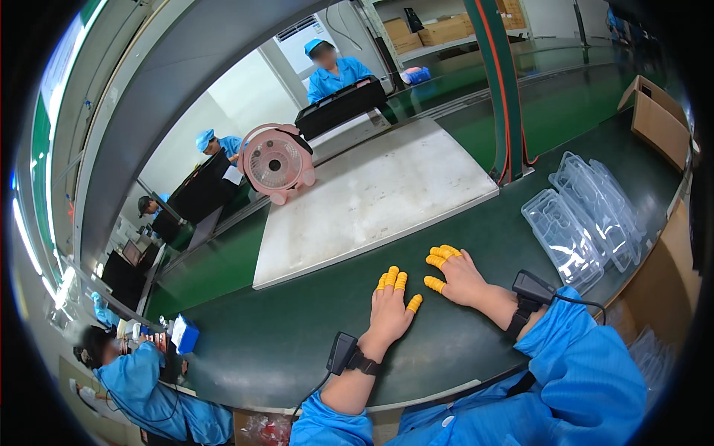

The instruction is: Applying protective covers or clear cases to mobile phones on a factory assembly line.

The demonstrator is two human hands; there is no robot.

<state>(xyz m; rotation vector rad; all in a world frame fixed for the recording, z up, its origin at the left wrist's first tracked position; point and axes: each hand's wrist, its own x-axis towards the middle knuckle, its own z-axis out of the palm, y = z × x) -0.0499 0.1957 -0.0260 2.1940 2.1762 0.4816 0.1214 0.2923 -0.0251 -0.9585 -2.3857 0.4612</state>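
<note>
Both my hands rest palm down on the dark green work surface [297, 334], with yellow finger cots on several fingers. My left hand [390, 311] lies with its fingers stretched forward and the thumb apart; nothing is in it. A short way to the right, my right hand [457, 276] points its fingers to the left, spread and holding nothing. Each wrist wears a black strap with a small dark box [342, 354] and a cable. Just beyond my fingers is the near edge of a large white board [372, 197].
Clear plastic blister trays [565, 234] are piled at the right, near an open cardboard box [658, 123]. A pink fan [275, 162] stands at the board's far left corner. Beyond the board rises a green post [494, 89] with red cables. Co-workers in blue sit across and left.
</note>
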